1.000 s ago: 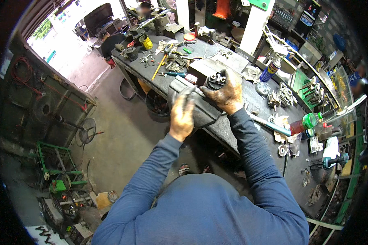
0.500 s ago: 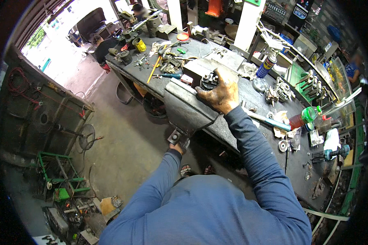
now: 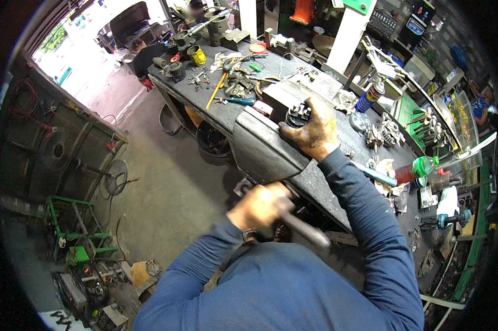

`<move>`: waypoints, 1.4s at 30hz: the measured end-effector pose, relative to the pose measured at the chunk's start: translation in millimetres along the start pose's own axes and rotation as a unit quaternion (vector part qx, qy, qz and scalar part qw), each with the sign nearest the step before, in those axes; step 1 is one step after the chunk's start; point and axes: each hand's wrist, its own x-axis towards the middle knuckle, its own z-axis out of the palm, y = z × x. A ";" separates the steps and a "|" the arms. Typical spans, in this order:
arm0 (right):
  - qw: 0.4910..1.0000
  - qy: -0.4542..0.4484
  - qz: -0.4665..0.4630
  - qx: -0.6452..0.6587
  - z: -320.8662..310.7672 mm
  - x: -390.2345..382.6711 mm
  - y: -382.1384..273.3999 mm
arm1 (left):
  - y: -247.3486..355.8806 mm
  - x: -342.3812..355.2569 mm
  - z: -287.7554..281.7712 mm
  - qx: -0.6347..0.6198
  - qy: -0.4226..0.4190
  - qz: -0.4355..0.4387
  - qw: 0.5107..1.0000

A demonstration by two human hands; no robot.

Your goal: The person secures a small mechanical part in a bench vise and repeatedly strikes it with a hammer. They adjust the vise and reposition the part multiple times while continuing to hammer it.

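Observation:
A large grey bench vise point(image 3: 265, 144) juts out over the near edge of the workbench. My right hand point(image 3: 318, 129) is closed around a dark round metal part point(image 3: 298, 114) with raised blocks on top, holding it at the vise jaws. Its lower side is hidden by the jaws and my hand. Down at the vise's front end, my left hand point(image 3: 260, 207), smeared by motion, is closed on the vise handle point(image 3: 310, 230), a thick metal bar slanting down to the right.
On the dark workbench point(image 3: 345, 190) lie loose metal parts, a screwdriver point(image 3: 239, 101), a blue-and-yellow spray can point(image 3: 370, 96) and a green-capped bottle point(image 3: 414, 170). A dark bucket point(image 3: 211, 144) stands below. A green metal frame point(image 3: 78, 223) is on the floor at left.
My left hand has risen and moved right from the vise's screw end, and the handle bar has swung into sight. My right hand still holds the round part. The whole view has shifted slightly.

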 end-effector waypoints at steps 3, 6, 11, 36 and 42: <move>0.999 0.027 -0.027 0.002 2.0 0.0 4.7 | 25.3 -51.4 77.1 0.042 -0.427 -0.197 0.881; 0.998 0.048 -0.044 -0.004 6.5 -0.5 8.4 | -52.8 -165.3 94.6 0.129 -0.399 -0.251 0.872; 0.998 0.041 -0.043 -0.005 4.8 -2.4 9.2 | -162.3 -305.9 23.6 0.117 -0.083 -0.626 0.767; 0.998 -0.005 0.023 0.056 10.3 6.4 0.7 | -261.7 -347.7 56.7 -0.353 0.503 -0.709 0.346; 0.999 0.037 0.017 0.014 8.1 -17.2 22.9 | -226.8 -209.5 -30.9 -0.358 0.522 -0.674 0.381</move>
